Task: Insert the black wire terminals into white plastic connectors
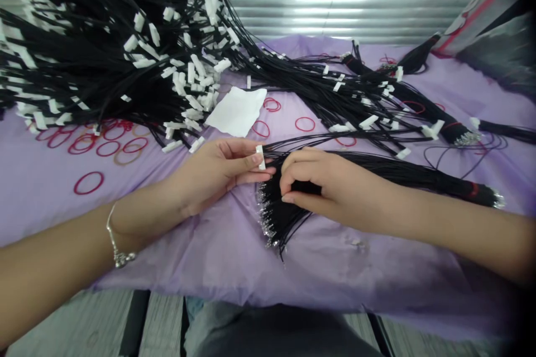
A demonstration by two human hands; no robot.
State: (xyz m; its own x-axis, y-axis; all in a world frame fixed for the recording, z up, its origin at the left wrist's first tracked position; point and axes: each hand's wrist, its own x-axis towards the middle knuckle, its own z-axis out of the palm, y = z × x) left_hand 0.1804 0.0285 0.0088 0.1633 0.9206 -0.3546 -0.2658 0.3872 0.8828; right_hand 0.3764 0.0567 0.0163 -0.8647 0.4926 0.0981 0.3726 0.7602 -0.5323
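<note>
My left hand (218, 173) pinches a small white connector (260, 157) between thumb and fingers; a thin black wire runs from it to the right. My right hand (324, 184) is curled over a bundle of black wires (419, 175) lying across the purple cloth (335, 268), fingers pressed on the strands. The bundle's bare metal-tipped ends (270, 217) fan out below and between my hands. A red band ties the bundle near its far right end.
A big heap of black wires with white connectors (125, 50) fills the back left. More tied bundles (402, 95) lie at the back right. Red rubber bands (109, 142) and a white paper piece (238, 111) are scattered on the cloth. The table's edge runs near me.
</note>
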